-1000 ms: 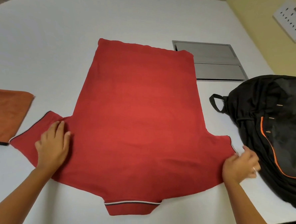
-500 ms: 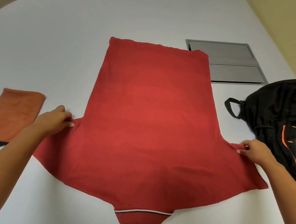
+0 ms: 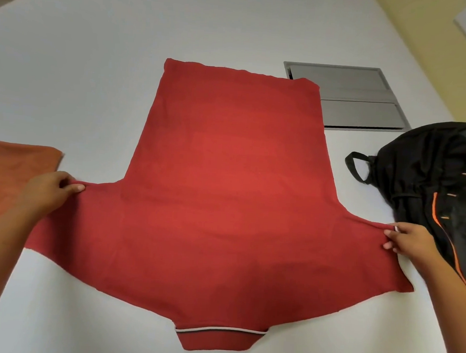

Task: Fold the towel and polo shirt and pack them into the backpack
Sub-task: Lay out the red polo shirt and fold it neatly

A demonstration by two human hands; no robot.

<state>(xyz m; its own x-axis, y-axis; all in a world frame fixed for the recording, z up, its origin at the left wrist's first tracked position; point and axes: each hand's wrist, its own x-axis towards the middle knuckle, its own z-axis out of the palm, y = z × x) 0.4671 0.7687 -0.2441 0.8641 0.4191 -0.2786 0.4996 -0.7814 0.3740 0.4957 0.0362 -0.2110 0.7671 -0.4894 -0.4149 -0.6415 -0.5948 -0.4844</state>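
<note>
The polo shirt (image 3: 233, 203) is spread back-up mid-table, collar nearest. Each sleeve is pinched, by the left hand (image 3: 48, 192) and right hand (image 3: 410, 241). Sleeves probably get folded inward next; towel (image 3: 13, 179) lies folded left, backpack (image 3: 443, 194) right.

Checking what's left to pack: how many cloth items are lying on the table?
2: red polo shirt spread at the table's centre; folded orange towel at left edge.

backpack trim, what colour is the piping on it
Orange piping on the black backpack, clearest in the head view.
</note>
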